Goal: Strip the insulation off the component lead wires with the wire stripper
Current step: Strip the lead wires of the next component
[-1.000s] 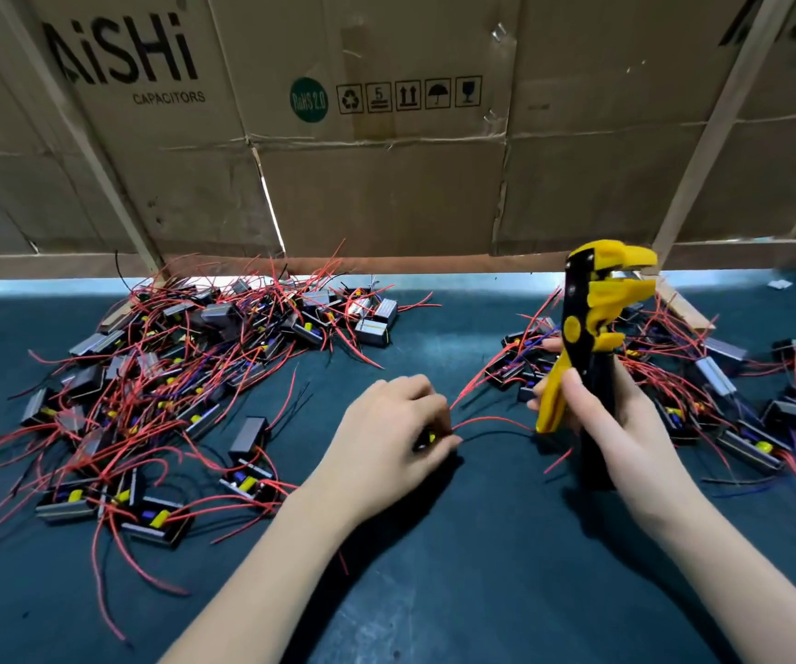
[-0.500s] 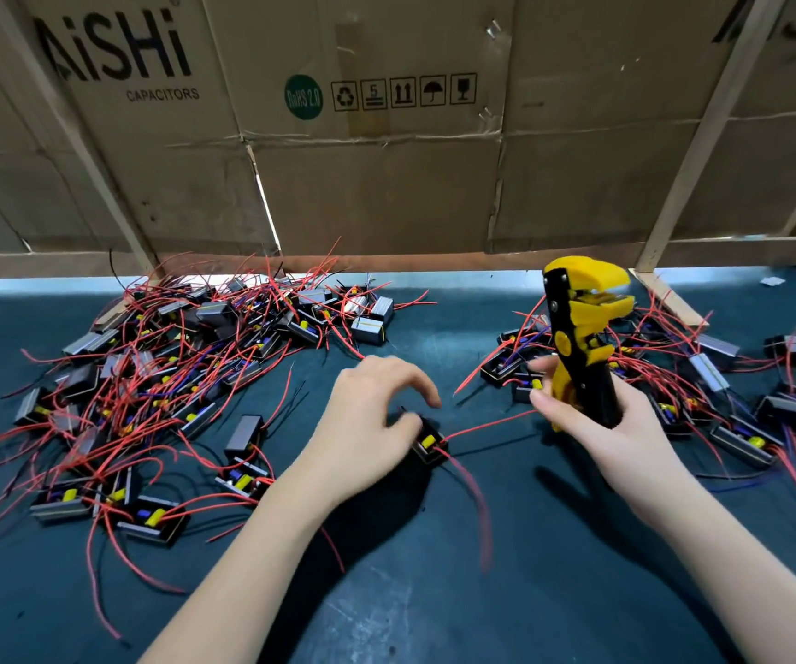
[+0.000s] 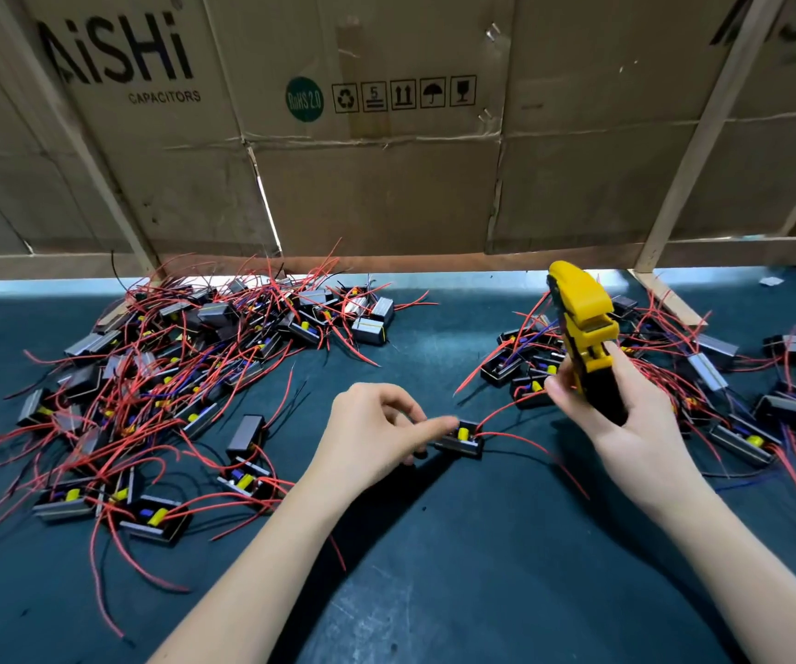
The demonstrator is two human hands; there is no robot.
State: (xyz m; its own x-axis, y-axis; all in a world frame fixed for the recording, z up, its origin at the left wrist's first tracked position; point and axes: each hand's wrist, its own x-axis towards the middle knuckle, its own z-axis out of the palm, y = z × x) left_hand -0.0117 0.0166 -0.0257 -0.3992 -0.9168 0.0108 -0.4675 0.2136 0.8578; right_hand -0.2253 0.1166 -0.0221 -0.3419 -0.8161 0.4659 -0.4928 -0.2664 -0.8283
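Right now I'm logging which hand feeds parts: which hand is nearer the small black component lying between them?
Left. The left hand touches the component at its left end with its fingertips. The right hand is apart, up and to its right, gripping the wire stripper.

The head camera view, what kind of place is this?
Probably an electronics assembly workbench: heaps of small modules with red lead wires on a dark mat, a yellow wire stripper in the right hand, capacitor cartons behind.
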